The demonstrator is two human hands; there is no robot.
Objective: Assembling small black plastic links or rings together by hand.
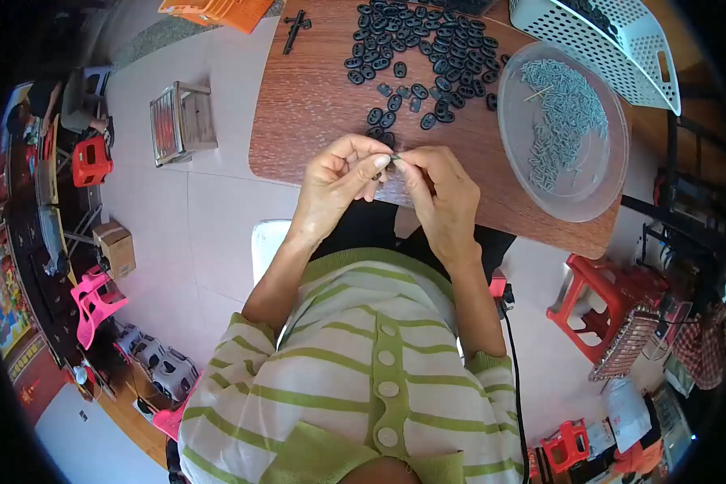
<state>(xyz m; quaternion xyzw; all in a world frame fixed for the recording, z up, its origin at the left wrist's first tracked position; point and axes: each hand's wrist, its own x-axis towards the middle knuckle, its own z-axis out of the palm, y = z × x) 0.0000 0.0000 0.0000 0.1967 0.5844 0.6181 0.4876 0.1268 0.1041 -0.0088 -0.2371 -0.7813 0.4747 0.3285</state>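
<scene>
a: many black oval pieces (427, 56) lie loose on the wooden bench (315, 105), spread in a broad heap toward its far side. none of them looks set apart as a finished lot, as far as i can tell.

b: and the hands?

a: both are raised over the near edge of the bench, meeting at the fingertips. the left hand (339, 173) has its fingers curled shut in a pinch, and the right hand (442, 194) pinches in from the other side. between them is one small part (397, 160), pale at the tip; it is too small to tell whether a black piece is in there too.

b: where do the pale bits come from?

a: judging by looks, from the clear round dish (563, 133) to the right, which holds a heap of small grey pins (561, 121). that heap looks full.

b: so how far along is the work?

a: early or midway, i would judge. the heap of black pieces is large, the dish is well stocked, and only one item is in hand. a few black pieces (383, 117) sit just beyond the fingers, nearest to them. a white perforated basket (597, 44) stands at the far right corner with dark things inside; whether those are finished ones i cannot tell.

b: anything else on the bench?

a: a small black tool-like item (295, 28) near the far left edge, untouched.
</scene>
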